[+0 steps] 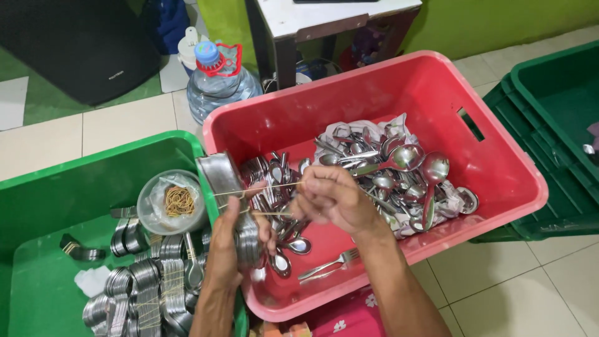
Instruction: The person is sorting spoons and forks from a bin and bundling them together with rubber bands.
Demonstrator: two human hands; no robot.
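My left hand grips a stack of nested metal spoons, held upright over the rim between two crates. My right hand pinches a thin rubber band and stretches it sideways from the stack. Both hands hover above the red crate, which holds loose spoons on a crumpled cloth, more spoons by my hands and a fork. To the left, the green crate holds several banded spoon bundles and a small bowl of rubber bands.
A dark green crate stands at the right edge. Behind the crates are a large water bottle with a blue cap, table legs and a black case on the tiled floor.
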